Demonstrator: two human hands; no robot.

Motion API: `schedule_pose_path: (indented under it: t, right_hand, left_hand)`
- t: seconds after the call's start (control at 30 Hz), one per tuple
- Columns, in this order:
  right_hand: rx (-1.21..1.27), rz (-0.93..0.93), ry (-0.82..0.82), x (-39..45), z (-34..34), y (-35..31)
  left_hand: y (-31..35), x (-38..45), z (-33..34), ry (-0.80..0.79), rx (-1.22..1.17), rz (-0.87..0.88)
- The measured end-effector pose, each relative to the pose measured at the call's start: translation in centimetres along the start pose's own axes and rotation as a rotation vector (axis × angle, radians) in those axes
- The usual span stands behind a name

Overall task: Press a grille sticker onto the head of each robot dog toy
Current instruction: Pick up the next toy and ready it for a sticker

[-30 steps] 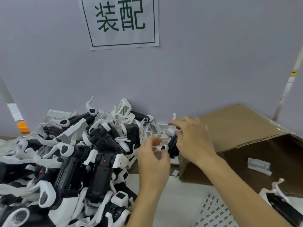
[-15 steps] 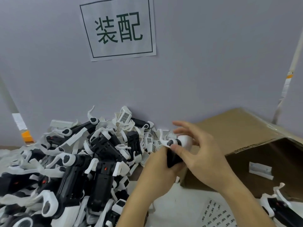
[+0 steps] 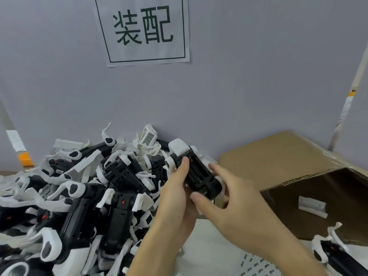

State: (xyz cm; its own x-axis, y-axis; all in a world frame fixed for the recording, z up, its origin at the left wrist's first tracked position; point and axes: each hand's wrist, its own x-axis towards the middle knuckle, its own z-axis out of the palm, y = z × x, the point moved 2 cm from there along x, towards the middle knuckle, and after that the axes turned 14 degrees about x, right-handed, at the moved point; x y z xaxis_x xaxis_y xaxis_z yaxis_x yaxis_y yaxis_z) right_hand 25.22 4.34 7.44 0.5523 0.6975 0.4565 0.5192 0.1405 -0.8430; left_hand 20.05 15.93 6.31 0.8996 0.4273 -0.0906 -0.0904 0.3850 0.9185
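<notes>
While your left hand (image 3: 177,188) curls round the black-and-white plastic robot dog toy (image 3: 196,172), gripping its left flank with the underside facing you, your right hand (image 3: 229,198) pinches its near end between thumb and fingers. You hold the toy above the bench (image 3: 209,246), its white head pointing at the back wall. A heap of similar toys (image 3: 79,192) fills the bench's left side; a sheet of grille stickers (image 3: 256,265) lies at the near edge, an open brown cardboard box (image 3: 298,176) on the right.

view: single head cam, wide-angle
facing: forward and slightly down, toward grey wall (image 3: 258,86) with paper sign (image 3: 145,30)
range: close; hands mid-frame, forearms cut off at bottom edge
edges: toy pile left, cardboard box (image 3: 278,156) right
overlap: none, only one view
</notes>
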Motion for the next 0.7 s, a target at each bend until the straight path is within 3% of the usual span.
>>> schedule_pose_path:
  t: [0.37, 0.5, 0.7]
  right_hand:
    - [-0.242, -0.103, 0.244, -0.6, 0.8, 0.3]
    - [-0.341, -0.138, 0.26, -0.6, 0.8, 0.1]
    - [-0.265, -0.149, 0.256, -0.6, 0.8, -0.2]
  left_hand:
    - [0.3, -0.5, 1.3, 0.047, -0.035, 0.074]
    - [0.2, -0.4, 1.3, 0.052, -0.008, 0.092]
    - [0.0, -0.1, 1.0, 0.025, 0.029, 0.15]
